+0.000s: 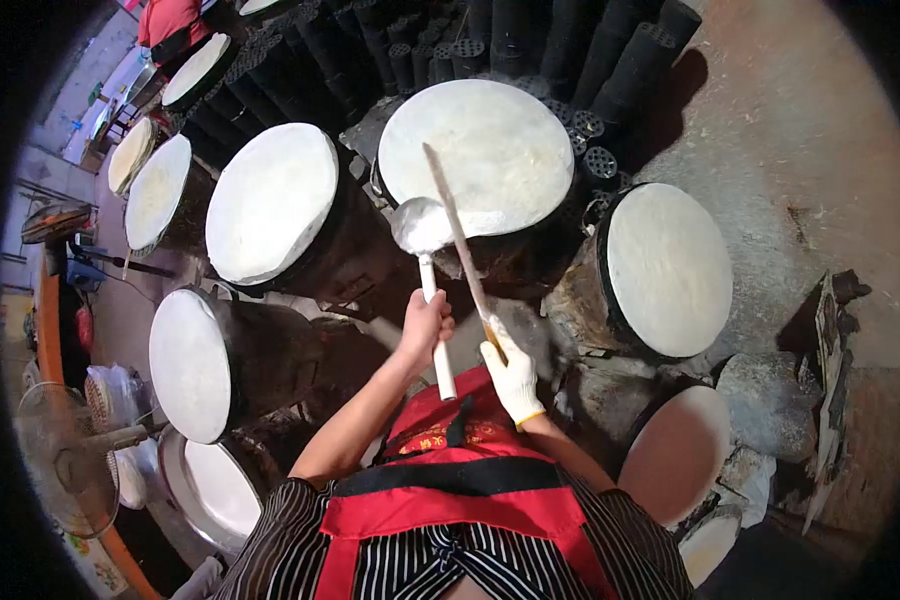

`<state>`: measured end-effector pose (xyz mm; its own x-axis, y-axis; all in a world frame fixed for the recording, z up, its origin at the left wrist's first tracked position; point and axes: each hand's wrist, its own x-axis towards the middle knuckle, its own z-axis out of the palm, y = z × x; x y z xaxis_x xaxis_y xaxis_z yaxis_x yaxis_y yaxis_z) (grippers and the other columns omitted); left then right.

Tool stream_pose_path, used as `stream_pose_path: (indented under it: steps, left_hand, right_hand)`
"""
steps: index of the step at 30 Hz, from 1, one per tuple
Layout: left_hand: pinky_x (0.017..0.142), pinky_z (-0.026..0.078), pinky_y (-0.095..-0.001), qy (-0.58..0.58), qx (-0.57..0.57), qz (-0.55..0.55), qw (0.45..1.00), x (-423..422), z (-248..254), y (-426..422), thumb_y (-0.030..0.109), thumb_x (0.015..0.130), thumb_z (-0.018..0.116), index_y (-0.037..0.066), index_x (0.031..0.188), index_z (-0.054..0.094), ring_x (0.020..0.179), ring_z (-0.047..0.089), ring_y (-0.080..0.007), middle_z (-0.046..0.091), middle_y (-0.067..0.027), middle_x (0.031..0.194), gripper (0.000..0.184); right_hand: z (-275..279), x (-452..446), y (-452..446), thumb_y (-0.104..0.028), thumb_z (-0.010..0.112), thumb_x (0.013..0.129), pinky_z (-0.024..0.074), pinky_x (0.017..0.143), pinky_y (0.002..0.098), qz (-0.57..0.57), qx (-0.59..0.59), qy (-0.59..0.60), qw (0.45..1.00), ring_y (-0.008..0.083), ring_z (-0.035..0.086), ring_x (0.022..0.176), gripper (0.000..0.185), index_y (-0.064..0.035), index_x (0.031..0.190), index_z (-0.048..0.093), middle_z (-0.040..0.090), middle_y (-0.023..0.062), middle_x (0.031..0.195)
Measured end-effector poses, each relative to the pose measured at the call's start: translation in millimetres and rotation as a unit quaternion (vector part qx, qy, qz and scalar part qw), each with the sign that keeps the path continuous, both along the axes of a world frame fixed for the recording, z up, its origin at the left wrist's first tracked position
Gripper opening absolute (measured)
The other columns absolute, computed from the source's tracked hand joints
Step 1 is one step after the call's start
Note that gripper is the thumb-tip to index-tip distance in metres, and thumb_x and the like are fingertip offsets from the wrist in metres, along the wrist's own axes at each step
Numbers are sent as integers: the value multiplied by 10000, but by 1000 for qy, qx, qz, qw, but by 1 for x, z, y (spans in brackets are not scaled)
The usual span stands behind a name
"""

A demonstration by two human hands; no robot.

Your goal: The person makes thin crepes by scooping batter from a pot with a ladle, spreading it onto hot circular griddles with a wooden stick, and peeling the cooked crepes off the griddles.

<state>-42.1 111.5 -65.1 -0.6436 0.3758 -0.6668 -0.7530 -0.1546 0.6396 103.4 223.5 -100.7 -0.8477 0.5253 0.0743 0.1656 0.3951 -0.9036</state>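
Note:
My left hand, bare, is wrapped round the white handle of a metal ladle. The ladle's bowl is at the near edge of a round white sheet, which looks like batter or a thin pancake, on top of a drum-like stove; I cannot tell whether they touch. In a white glove, my right hand grips a long flat wooden stick. The stick points forward past the ladle, its tip over that same white sheet.
Several more white-covered round stove tops curve round me, including one at left and one at right. Dark coal briquettes are stacked behind. A fan and a basin stand at lower left. Another person is far left.

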Motion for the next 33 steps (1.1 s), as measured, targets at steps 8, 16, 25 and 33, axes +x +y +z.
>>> stream_pose_path:
  steps: [8, 16, 25, 33]
  left_hand:
    - [282, 273, -145, -168, 327, -13, 930, -17, 148, -106, 134, 986, 393, -16, 1116, 436, 439, 299, -33, 364, -13, 665, 203]
    - [305, 272, -149, -233, 253, 44, 938, 17, 124, -209, 82, 946, 458, -20, 1026, 451, 459, 322, -41, 419, -30, 683, 130]
    - [316, 278, -153, -208, 292, 354, 864, 56, 96, -314, 57, 929, 460, -2, 967, 443, 469, 317, -37, 388, -13, 673, 72]
    - [318, 274, -168, -40, 261, 560, 785, 57, 116, -369, 64, 942, 449, -24, 1016, 443, 470, 317, -49, 371, -18, 677, 115]
  right_hand:
    - [37, -4, 20, -110, 566, 895, 472, 864, 297, -154, 84, 80, 981, 194, 617, 1008, 425, -45, 1310, 498, 594, 171, 1210]
    - [24, 69, -72, -238, 648, 828, 511, 680, 441, -19, 143, -150, 978, 353, 651, 790, 533, -197, 1333, 485, 649, 203, 937]
    - [72, -128, -121, -169, 591, 830, 484, 649, 421, 190, 198, -83, 958, 354, 624, 748, 362, -139, 1185, 529, 616, 173, 825]
    - [69, -309, -234, -192, 638, 735, 486, 638, 435, 437, 355, 80, 822, 339, 599, 735, 280, -103, 985, 551, 562, 146, 872]
